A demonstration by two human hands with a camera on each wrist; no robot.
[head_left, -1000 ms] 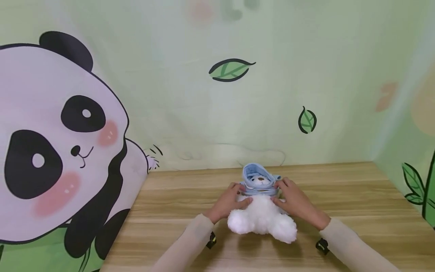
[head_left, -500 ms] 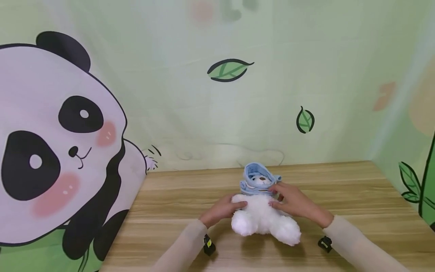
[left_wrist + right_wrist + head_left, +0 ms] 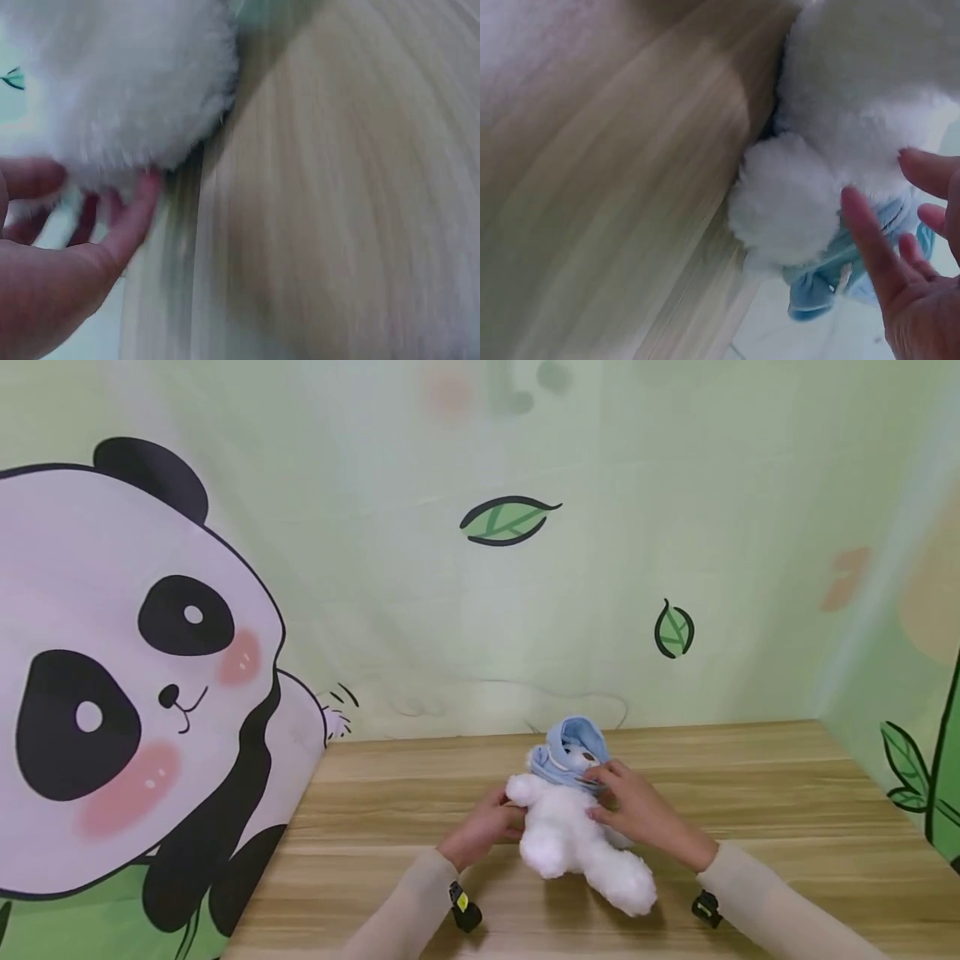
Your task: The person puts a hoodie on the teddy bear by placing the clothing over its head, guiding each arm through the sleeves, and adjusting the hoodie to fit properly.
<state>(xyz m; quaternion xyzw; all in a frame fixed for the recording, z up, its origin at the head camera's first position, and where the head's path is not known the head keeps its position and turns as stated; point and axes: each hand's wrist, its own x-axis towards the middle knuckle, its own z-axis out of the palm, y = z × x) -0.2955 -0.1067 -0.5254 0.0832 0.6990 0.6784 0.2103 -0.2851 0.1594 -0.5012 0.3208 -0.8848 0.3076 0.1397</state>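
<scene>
A white plush bear [image 3: 562, 827] lies on its back on the wooden table, legs toward me. A light blue hooded garment [image 3: 557, 767] is bunched round its head and neck, leaving part of the face showing. My left hand [image 3: 482, 828] is at the bear's left-of-view side, below its raised arm; the left wrist view has its loosely bent fingers [image 3: 133, 225] against the fur. My right hand [image 3: 648, 810] reaches over the other side by the garment's lower edge. In the right wrist view its spread fingers [image 3: 874, 244] touch or nearly touch the fur.
The wooden tabletop [image 3: 375, 793] ends at a backdrop [image 3: 390, 610] printed with a large panda [image 3: 187, 735] and leaves. Black wrist devices hang under both sleeves [image 3: 408, 902].
The bear has turned, its head tipping slightly right and one arm now showing at left. My left hand has drawn from the garment down to the bear's side; the right stays near the garment.
</scene>
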